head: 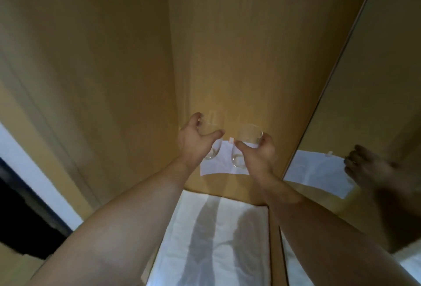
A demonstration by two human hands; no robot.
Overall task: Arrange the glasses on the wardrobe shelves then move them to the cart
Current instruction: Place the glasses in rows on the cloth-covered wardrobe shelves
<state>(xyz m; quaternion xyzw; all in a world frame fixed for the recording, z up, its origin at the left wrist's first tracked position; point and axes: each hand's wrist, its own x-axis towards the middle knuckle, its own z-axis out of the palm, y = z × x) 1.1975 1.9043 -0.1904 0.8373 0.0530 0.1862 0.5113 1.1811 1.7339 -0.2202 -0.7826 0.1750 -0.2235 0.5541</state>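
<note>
Two bare forearms reach up into wardrobe. Left hand (193, 141) — fingers curled round left glass (210, 139). Right hand (257, 151) — fingers curled round right glass (248, 139). Both glasses over white-lined shelf (227, 164); contact unclear. Wood back panel (239, 57) behind.

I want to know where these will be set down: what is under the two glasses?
A white sheet lies beneath the left glass and right glass. Both hands hide parts; contact is unclear.
</note>
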